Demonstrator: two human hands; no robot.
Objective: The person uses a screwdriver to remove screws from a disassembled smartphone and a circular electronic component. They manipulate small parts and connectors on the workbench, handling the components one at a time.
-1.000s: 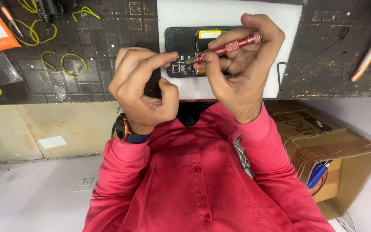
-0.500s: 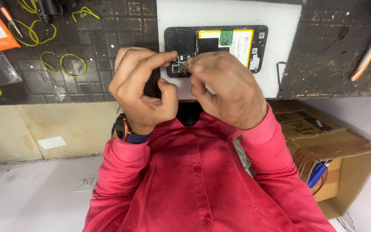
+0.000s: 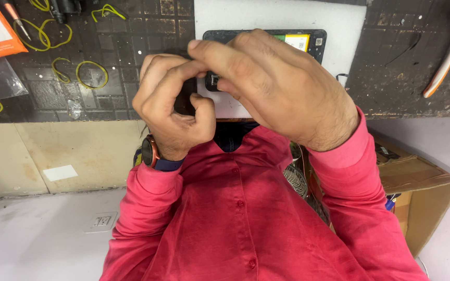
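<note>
A person in a red shirt leans over a dark mat, beside a cardboard box. An opened phone lies back up on a white pad, mostly hidden by the hands. The right hand covers it, fingers curled down; whether they grip anything I cannot tell. The left hand, wearing a watch, pinches fingertips at the phone's lower corner, just beside yellow bands

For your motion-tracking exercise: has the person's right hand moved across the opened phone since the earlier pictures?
Yes. The right hand has shifted up over the opened phone on the white mat, now covering most of it; the red screwdriver no longer shows.
</note>
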